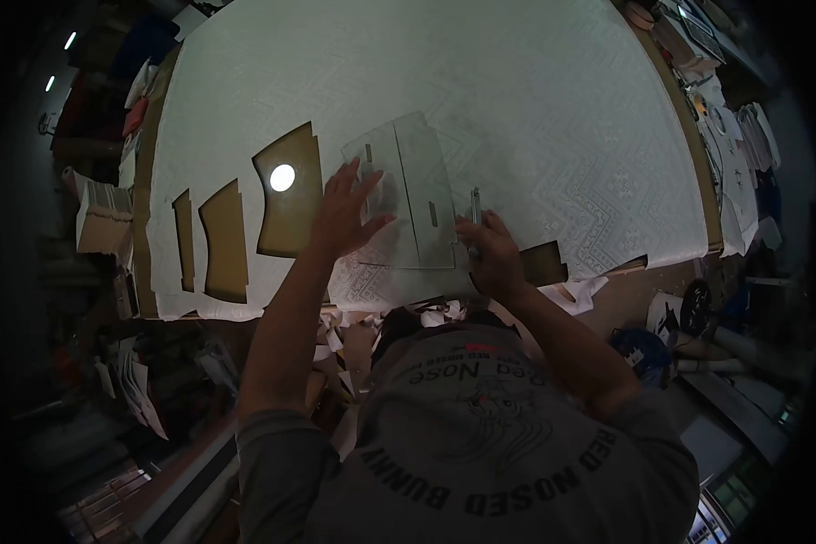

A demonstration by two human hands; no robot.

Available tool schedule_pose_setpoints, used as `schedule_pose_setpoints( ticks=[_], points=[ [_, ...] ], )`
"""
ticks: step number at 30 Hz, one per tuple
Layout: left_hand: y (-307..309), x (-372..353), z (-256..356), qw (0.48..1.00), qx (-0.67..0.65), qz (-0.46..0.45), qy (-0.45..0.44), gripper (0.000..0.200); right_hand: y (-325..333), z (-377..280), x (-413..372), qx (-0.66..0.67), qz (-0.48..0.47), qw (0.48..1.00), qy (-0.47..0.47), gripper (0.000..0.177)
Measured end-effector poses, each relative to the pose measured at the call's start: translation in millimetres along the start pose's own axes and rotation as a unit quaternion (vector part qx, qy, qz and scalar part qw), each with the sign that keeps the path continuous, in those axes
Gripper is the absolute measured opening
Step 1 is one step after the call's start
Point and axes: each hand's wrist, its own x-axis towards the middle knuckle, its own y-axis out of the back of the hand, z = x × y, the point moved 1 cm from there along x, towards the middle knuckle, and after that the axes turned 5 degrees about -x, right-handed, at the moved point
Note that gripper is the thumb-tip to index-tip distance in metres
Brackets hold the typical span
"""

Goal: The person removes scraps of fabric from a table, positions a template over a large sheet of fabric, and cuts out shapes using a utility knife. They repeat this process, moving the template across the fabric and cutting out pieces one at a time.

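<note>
A clear template [417, 190] with a long dark line and two small slots lies on a patterned pale sheet [553, 118]. My left hand [349, 213] rests flat on the template's left part, fingers spread. Just past the template's right edge, my right hand [491, 249] is closed around a slim silver utility knife [476, 207], which points away from me. Its blade is too small to make out. Left of the template, several curved shapes are cut out of the sheet, showing the brown tabletop [290, 218] beneath.
Another cut-out opening [544, 263] lies right of my right hand at the sheet's near edge. Paper scraps [335, 331] are strewn below that edge. Stacked pieces [104, 218] stand at the left, and more papers [757, 136] lie beyond the table's right side.
</note>
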Motion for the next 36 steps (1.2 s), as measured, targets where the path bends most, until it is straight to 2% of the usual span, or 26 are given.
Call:
schedule_pose_setpoints(
  ticks=[6,8,12,17,19,23,25,36],
  points=[
    [0.6,4.6,-25.0,0.997,0.046,-0.005,-0.068,0.079,-1.5,-11.7,5.0,-0.041,0.008,0.999,-0.004,0.036],
    [-5.6,2.3,-29.5,0.994,0.047,0.044,-0.087,0.076,-3.3,-13.2,5.7,-0.067,0.009,0.998,-0.005,0.035],
    [-9.5,2.9,-35.1,0.989,0.014,0.083,-0.122,0.071,-12.3,-13.7,-3.9,-0.084,0.009,0.996,-0.008,0.041],
    [-8.6,1.2,-36.3,0.990,-0.004,0.089,-0.106,0.068,-25.2,-42.8,-10.5,-0.128,0.007,0.989,-0.068,0.052],
    [-12.9,2.0,-39.3,0.990,-0.016,0.098,-0.103,0.069,-28.0,-50.9,-10.1,-0.173,-0.021,0.984,-0.037,0.059],
    [-12.9,2.0,-40.3,0.990,-0.019,0.099,-0.097,0.072,-28.0,-50.1,-9.7,-0.177,-0.040,0.983,-0.036,0.059],
    [-12.5,0.0,-40.1,0.990,-0.019,0.099,-0.101,0.073,-28.1,-43.8,-11.1,-0.180,-0.062,0.981,-0.044,0.068],
    [-7.5,1.0,-38.3,0.990,0.016,0.078,-0.117,0.079,-26.2,-38.8,-11.3,-0.120,-0.027,0.991,-0.060,0.061]
  ],
)
